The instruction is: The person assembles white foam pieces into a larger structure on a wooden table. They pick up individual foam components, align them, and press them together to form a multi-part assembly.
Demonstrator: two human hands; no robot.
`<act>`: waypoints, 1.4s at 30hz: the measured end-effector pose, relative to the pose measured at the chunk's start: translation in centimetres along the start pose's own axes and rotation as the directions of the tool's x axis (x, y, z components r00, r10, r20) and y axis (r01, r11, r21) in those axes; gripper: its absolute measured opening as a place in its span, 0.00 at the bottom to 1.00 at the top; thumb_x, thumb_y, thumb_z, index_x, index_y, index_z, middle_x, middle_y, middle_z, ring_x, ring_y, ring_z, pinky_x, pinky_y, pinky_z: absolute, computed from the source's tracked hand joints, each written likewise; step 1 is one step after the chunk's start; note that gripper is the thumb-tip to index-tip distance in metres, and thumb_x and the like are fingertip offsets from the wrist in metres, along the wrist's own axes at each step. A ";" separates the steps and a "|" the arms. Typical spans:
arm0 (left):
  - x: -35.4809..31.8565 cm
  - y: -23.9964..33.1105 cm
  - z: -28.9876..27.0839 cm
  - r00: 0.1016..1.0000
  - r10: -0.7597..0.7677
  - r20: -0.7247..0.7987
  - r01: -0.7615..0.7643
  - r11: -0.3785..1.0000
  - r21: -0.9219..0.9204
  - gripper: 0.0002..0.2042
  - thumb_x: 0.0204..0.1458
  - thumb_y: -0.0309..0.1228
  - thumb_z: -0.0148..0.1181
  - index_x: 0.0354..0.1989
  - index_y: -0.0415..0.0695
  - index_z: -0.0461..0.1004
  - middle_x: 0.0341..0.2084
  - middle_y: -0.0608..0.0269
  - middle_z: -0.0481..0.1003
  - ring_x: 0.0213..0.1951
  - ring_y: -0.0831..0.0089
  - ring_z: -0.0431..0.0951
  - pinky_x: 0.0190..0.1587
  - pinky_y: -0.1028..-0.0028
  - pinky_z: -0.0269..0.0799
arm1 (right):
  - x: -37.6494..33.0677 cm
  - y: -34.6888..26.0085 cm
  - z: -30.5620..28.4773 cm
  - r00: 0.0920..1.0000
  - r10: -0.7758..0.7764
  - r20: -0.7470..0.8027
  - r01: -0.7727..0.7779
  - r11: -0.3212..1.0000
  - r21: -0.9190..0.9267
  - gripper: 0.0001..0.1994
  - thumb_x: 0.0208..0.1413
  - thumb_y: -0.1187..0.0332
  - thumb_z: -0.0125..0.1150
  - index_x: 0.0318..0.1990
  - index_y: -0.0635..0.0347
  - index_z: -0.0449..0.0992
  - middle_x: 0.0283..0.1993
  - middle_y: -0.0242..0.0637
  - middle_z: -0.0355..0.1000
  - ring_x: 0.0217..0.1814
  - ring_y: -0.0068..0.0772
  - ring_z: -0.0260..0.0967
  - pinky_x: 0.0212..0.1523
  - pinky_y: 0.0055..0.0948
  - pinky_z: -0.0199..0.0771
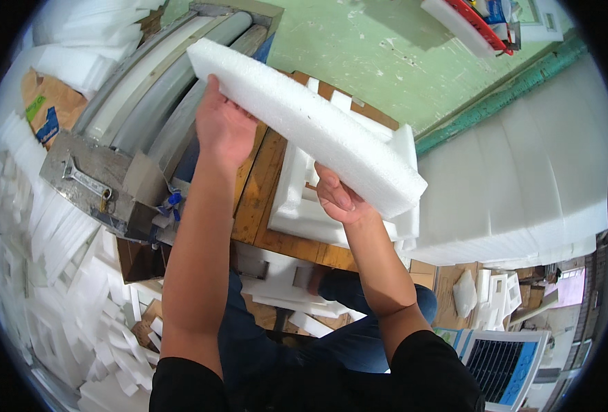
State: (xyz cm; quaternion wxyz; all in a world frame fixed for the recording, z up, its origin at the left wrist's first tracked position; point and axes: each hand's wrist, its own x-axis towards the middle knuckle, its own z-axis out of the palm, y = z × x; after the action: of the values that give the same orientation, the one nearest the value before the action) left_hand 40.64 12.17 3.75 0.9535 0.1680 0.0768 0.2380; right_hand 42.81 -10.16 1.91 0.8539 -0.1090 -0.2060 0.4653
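A long, thick white foam board point(304, 123) is held up in front of me, tilted from upper left to lower right. My left hand point(227, 127) grips it near its far left end, thumb on the near face and the other fingers hidden behind. My right hand point(342, 196) holds its lower edge toward the right end, fingers curled and partly hidden beneath. Below the board, a white foam frame with cut-out openings point(294, 185) lies on a wooden table point(266, 172); the board covers part of it.
A roller machine point(160, 82) stands left of the table, with a wrench point(87, 180) on its metal end. Stacked foam sheets point(503, 172) rise at the right. Foam scraps point(111, 343) pile up at lower left. A red tray point(472, 24) hangs by the green wall.
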 end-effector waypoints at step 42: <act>-4.7 -5.2 -1.6 0.931 -0.164 -0.326 0.115 0.980 -0.163 0.37 0.69 0.65 0.34 0.72 0.47 0.62 0.68 0.62 0.67 0.66 0.67 0.67 0.69 0.69 0.60 | 29.2 11.4 -2.5 0.929 -0.322 0.183 0.110 -0.232 -0.967 0.23 0.54 0.61 0.74 0.49 0.66 0.71 0.44 0.54 0.81 0.43 0.51 0.82 0.45 0.40 0.81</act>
State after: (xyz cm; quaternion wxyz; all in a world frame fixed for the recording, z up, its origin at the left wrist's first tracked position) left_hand 38.38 6.00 0.72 0.9502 0.0509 0.2340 0.1997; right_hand 49.52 20.54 2.68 0.5385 -0.7163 -0.4428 -0.0284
